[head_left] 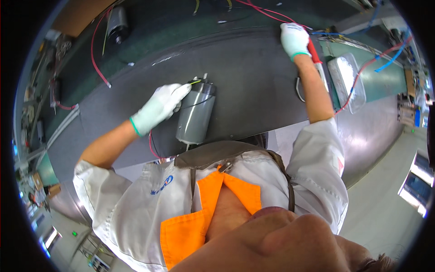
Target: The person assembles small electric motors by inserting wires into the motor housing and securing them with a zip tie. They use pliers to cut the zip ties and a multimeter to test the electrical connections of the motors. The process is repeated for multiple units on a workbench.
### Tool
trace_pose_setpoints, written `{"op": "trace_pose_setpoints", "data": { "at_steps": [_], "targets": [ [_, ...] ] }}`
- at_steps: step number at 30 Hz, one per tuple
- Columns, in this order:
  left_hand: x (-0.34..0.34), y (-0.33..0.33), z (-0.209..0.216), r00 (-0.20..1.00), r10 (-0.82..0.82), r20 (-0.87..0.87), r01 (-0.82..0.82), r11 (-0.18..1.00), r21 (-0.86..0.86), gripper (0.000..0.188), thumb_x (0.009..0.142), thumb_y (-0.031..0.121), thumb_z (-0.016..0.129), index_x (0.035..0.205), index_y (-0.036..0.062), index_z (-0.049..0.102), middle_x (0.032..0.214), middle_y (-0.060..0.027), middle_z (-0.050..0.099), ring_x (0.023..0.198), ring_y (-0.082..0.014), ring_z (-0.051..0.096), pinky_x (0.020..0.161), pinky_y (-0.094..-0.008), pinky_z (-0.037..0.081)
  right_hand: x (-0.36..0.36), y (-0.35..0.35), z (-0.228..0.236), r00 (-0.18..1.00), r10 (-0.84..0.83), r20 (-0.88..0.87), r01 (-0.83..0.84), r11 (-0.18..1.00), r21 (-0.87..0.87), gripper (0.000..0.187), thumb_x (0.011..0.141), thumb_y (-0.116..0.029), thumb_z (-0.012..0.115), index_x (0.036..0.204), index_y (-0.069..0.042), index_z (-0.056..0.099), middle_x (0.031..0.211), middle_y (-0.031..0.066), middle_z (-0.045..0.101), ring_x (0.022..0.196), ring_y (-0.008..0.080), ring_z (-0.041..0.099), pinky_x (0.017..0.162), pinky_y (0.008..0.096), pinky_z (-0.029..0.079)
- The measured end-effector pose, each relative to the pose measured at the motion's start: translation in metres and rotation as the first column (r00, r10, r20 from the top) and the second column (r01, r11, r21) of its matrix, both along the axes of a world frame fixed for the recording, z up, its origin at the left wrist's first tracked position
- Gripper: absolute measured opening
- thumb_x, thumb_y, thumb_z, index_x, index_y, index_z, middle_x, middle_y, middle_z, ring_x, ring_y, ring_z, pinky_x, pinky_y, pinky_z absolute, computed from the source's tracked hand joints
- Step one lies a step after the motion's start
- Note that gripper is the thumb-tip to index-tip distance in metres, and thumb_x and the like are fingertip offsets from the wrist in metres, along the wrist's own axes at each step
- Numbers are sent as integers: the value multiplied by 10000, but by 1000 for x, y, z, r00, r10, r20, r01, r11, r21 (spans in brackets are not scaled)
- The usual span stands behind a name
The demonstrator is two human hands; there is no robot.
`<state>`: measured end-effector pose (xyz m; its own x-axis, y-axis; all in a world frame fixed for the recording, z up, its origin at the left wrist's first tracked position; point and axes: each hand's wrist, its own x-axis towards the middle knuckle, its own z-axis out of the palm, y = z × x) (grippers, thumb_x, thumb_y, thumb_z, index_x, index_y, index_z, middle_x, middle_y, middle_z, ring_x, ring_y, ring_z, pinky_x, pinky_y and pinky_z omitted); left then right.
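A grey cylindrical electric motor (195, 119) lies on the dark bench, its black end cap (202, 87) and a shaft pointing away from me. My left hand (161, 106), in a white glove with a green cuff, is at the cap end. Its thumb and fingers are pinched on a short yellow-green wire (195, 82). Farther off to the right, my right hand (295, 40), gloved alike, is closed beside a red-handled tool (313, 51). What its fingers hold is hidden. Red wire ends (293, 21) pass just beyond that hand.
A clear plastic tray (358, 90) with whitish contents stands at the right. Another motor (118, 23) lies at the far left near a long red wire (93, 53). Blue and red cables (392, 58) cross the right side. The bench's near edge meets my apron.
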<state>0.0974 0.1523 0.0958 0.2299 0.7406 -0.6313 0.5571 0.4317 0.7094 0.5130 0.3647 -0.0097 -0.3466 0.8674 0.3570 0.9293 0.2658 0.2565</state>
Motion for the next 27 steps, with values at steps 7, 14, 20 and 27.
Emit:
{"op": "trace_pose_setpoints", "data": {
  "at_steps": [7,14,20,27],
  "targets": [
    [-15,33,31,993,-119,8,113,917,-384,624,959,620,610,845,11,689,577,1,550,384,-46,442,349,-216,320,-64,-102,138,169,-343,-924,-306,873,-380,239,987,-130,649,1119,66,679,943,120,740,727,101,682,583,212,527],
    [-26,33,40,992,-117,50,128,933,-336,522,967,518,632,850,14,698,625,-35,580,436,-85,492,427,-247,398,-160,-235,109,-262,-840,-475,-884,407,-232,284,982,-34,652,1241,76,619,1111,195,712,902,230,744,777,332,647],
    [-25,24,53,994,-100,39,107,907,-407,639,958,614,593,930,-14,707,668,-96,632,432,-103,507,424,-268,415,-190,-264,49,108,-113,-988,-753,639,-155,250,865,21,693,1100,-64,708,1168,125,712,971,234,720,800,349,589],
    [-12,-5,26,974,207,94,-176,947,-268,583,1042,515,516,1137,-46,643,812,-122,689,507,-100,555,431,-239,451,-198,-258,36,284,321,-904,-701,712,32,306,799,-78,753,1098,-135,722,1195,55,712,980,315,697,802,410,587]
  ]
}}
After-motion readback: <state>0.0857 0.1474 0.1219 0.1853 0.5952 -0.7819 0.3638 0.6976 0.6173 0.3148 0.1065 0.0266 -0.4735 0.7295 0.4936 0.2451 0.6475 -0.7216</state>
